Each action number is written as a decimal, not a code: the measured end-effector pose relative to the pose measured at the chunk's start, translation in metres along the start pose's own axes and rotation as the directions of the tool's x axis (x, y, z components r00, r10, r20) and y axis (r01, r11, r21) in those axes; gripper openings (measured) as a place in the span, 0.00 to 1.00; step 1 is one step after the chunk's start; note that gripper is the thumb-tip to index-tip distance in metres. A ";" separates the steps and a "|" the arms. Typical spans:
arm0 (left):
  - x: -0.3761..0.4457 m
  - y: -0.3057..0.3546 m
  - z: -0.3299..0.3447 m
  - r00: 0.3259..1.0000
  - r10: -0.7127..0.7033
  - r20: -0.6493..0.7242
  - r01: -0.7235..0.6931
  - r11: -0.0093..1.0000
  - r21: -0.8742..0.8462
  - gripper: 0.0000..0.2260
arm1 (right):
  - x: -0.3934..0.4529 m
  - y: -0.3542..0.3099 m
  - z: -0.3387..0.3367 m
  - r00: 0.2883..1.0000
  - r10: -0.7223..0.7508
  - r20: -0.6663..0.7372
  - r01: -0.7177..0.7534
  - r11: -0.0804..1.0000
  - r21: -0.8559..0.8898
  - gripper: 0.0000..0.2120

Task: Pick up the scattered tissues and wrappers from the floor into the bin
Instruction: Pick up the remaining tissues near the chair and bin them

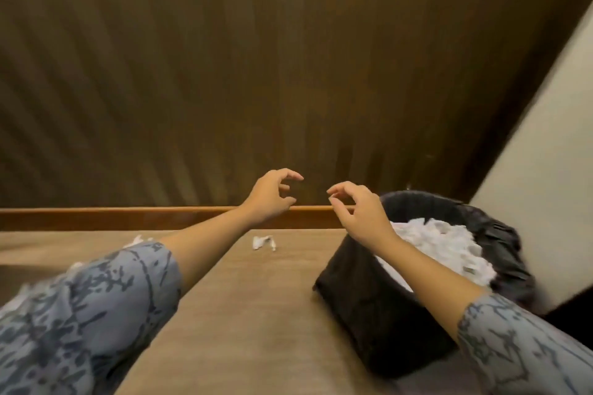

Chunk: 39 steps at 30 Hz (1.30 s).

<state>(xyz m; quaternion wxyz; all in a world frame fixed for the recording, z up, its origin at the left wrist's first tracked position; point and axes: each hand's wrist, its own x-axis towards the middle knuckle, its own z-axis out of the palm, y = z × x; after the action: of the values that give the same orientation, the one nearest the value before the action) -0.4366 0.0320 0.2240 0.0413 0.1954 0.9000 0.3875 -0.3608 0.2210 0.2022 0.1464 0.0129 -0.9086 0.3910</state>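
Observation:
A black bin [369, 308] lined with a black bag stands on the floor at the right, holding a heap of white tissues [439, 250]. My right hand [359, 215] hovers over the bin's left rim, fingers curled and apart, holding nothing. My left hand [272, 196] is raised to the left of it, also empty with fingers apart. A small crumpled white tissue [263, 242] lies on the brown floor below and between my hands. Another white scrap [138, 239] peeks out from behind my left forearm.
A dark wood-panelled wall [256, 74] with an orange-brown skirting board [112, 218] closes off the far side. A pale wall [545, 154] rises behind the bin at the right. More white bits [19, 295] show blurred at the far left by my sleeve.

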 end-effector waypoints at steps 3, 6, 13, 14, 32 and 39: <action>-0.035 -0.051 -0.059 0.992 -0.094 -0.079 0.099 0.994 0.054 0.20 | 0.016 -0.040 0.055 0.984 -0.109 0.142 0.099 0.992 0.077 0.07; -0.082 -0.100 -0.109 0.964 -0.189 -0.188 0.205 0.976 0.067 0.17 | 0.019 -0.081 0.109 0.947 -0.184 0.265 0.152 0.979 0.136 0.07; -0.209 -0.217 -0.174 0.844 -0.414 -0.341 0.431 0.902 -0.029 0.10 | 0.007 -0.173 0.243 0.782 -0.384 0.491 0.319 0.923 0.214 0.08; -0.223 -0.232 -0.177 0.835 -0.434 -0.337 0.449 0.893 -0.038 0.10 | 0.004 -0.181 0.259 0.757 -0.391 0.524 0.325 0.920 0.217 0.08; -0.487 -0.462 -0.117 0.313 -0.807 -0.501 0.858 0.467 -0.215 0.45 | -0.149 -0.258 0.547 0.229 -0.411 0.883 0.477 0.838 0.267 0.18; -0.499 -0.490 -0.097 0.305 -0.689 -0.658 0.836 0.525 -0.163 0.41 | -0.175 -0.251 0.599 0.202 -0.385 0.900 0.544 0.809 0.224 0.26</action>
<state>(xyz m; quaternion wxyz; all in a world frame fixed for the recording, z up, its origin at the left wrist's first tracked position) -0.1564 -0.5308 -0.0972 -0.1164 -0.4025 0.8688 0.2639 -0.3120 -0.3967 -0.0594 -0.2730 0.4901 -0.8067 0.1857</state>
